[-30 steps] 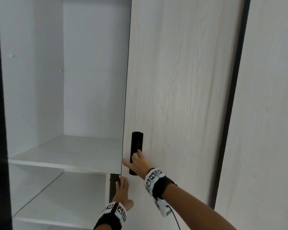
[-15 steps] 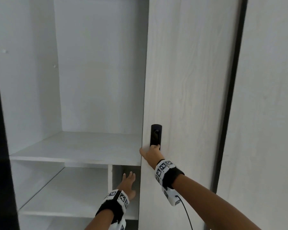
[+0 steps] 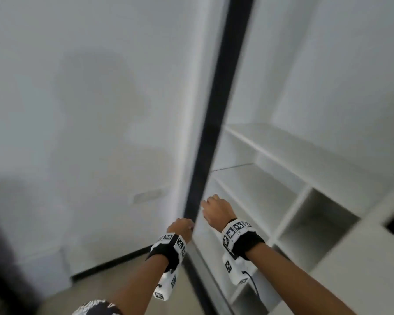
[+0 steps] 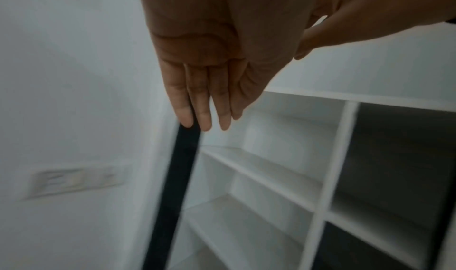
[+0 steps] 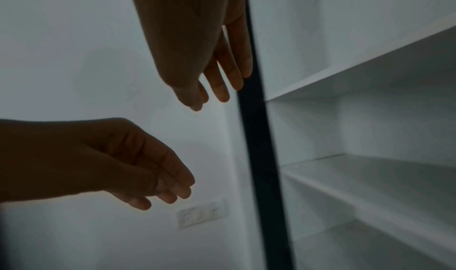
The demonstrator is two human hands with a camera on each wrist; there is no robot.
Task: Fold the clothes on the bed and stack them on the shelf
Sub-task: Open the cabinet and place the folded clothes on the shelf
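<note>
No clothes are in view. The white wardrobe shelves [image 3: 282, 160] stand bare on the right, behind a black frame edge [image 3: 214, 110]. My left hand [image 3: 182, 226] hangs in the air just left of that edge, holding nothing. In the left wrist view its fingers [image 4: 204, 102] are straight and together. My right hand [image 3: 214, 210] is a little higher and right of it, in front of the lower shelves. In the right wrist view its fingers [image 5: 217, 69] hang loose beside the black edge [image 5: 259, 137] and hold nothing.
A plain white wall fills the left, with a wall socket [image 3: 148, 195] low on it and a dark skirting line above the beige floor [image 3: 77, 298]. A blurred dark shape [image 3: 5, 246] sits at the far left. The head view is motion-blurred.
My right hand has let go of the black door handle and both hands have drawn back from the wardrobe. The view has swung left; the wooden door is out of sight.
</note>
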